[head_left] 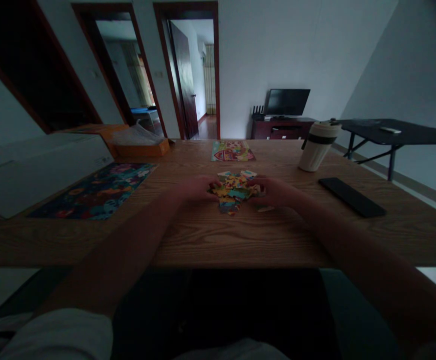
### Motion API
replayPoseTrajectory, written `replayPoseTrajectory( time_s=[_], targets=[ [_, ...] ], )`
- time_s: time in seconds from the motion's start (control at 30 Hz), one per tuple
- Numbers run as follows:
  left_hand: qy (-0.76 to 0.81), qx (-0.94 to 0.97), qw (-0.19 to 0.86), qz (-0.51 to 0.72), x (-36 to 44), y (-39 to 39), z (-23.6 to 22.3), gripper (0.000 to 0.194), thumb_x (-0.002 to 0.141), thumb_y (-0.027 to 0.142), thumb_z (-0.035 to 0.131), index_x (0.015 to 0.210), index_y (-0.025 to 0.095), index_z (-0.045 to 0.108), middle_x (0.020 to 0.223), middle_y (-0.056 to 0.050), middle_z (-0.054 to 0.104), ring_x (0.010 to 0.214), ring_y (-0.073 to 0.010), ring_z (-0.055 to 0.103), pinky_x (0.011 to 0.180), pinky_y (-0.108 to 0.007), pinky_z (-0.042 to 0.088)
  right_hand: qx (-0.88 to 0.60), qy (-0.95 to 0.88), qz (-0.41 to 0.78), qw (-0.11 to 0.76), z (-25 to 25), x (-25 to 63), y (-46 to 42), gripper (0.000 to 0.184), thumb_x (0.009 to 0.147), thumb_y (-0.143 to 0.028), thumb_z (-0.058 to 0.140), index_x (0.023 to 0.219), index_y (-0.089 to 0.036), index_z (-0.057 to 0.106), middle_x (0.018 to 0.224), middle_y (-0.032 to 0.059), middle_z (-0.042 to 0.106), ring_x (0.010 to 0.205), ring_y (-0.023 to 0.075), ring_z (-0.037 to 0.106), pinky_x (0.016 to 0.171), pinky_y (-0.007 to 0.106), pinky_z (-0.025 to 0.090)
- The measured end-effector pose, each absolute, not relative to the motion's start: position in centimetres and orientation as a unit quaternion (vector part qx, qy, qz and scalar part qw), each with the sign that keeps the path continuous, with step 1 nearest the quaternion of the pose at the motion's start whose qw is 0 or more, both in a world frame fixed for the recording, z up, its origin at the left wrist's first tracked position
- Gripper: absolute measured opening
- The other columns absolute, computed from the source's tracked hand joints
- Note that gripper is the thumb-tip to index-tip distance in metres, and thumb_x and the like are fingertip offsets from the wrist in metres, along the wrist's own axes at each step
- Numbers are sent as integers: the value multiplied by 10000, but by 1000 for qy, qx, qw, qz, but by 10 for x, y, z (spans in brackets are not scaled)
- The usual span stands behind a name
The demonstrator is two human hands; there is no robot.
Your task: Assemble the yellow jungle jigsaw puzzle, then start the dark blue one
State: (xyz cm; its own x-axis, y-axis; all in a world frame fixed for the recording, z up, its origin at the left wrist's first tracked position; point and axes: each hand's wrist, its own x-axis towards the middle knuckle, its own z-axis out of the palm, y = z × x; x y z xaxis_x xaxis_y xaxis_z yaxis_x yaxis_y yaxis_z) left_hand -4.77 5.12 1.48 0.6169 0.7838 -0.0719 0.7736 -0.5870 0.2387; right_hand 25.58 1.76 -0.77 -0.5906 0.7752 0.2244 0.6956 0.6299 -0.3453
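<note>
Both hands lay over the table (210,245), with the left hand (199,189) and the right hand (277,192) curved around opposite sides of a pile of multicoloured puzzle pieces (235,191). The fingers were curled at the pile's edges; whether either hand gripped a piece could not be told. The pile rested on the table between the hands, and a loose piece (265,208) lay just beside the right hand. Beyond the pile lay a colourful picture sheet (233,151). At left, a dark patterned sheet (103,192) lay flat; at right stood a lidded tumbler (318,147), near a flat black object (351,196).
</note>
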Motion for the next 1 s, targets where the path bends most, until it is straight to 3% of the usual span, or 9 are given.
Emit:
replayPoseTrajectory(
  time_s=[0.1, 0.3, 0.53, 0.63, 0.73, 0.83, 1.0],
  targets=[
    [431, 896, 104, 31, -44, 53, 11, 553, 861, 474, 693, 1354, 235, 628, 1353, -76, 644, 1177, -255, 609, 1007, -333, 442, -403, -895, 102, 162, -12, 252, 18, 504, 883, -454, 684, 1348, -263, 656, 1308, 92, 687, 1066, 273, 678, 935, 395, 527],
    [407, 907, 96, 41, -34, 58, 3, 534, 892, 485, 653, 1360, 230, 626, 1391, -78, 618, 1231, -246, 582, 1043, -312, 414, -418, -892, 79, 155, -13, 254, 21, 339, 933, -364, 616, 1230, -252, 735, 1171, 81, 748, 993, 259, 701, 910, 380, 531],
    [420, 901, 96, 57, -41, 51, 21, 523, 869, 539, 648, 1295, 236, 672, 1291, -74, 681, 1097, -244, 632, 939, -324, 458, -406, -876, 68, 251, -5, 254, 15, 300, 966, -360, 563, 1124, -210, 768, 1089, 104, 749, 853, 221, 689, 775, 352, 540],
    [442, 882, 134, 95, -44, 44, 37, 481, 901, 586, 579, 1153, 205, 731, 1081, -78, 753, 896, -214, 668, 783, -306, 478, -393, -866, 40, 308, -4, 249, 12, 304, 986, -366, 531, 1006, -191, 778, 1017, 112, 728, 804, 204, 673, 734, 340, 536],
    [471, 844, 234, 103, -37, 33, 47, 564, 940, 657, 461, 1046, 178, 738, 935, -86, 770, 756, -192, 672, 668, -293, 466, -377, -851, -13, 366, -2, 234, 7, 297, 991, -367, 535, 974, -194, 775, 1029, 112, 715, 842, 204, 675, 762, 340, 534],
    [485, 788, 360, 123, -26, 23, 53, 612, 959, 672, 392, 1155, 181, 701, 1045, -109, 770, 758, -196, 697, 631, -291, 469, -360, -856, -64, 365, 3, 212, -2, 287, 998, -375, 543, 989, -208, 776, 1047, 105, 715, 874, 211, 674, 787, 350, 525],
    [463, 785, 388, 138, -37, 31, 62, 450, 883, 510, 585, 1192, 203, 695, 1106, -94, 754, 839, -206, 715, 628, -271, 462, -304, -896, -79, 313, 14, 181, -11, 284, 974, -413, 604, 1155, -248, 748, 1159, 90, 714, 1029, 248, 656, 928, 411, 483]
  ],
)
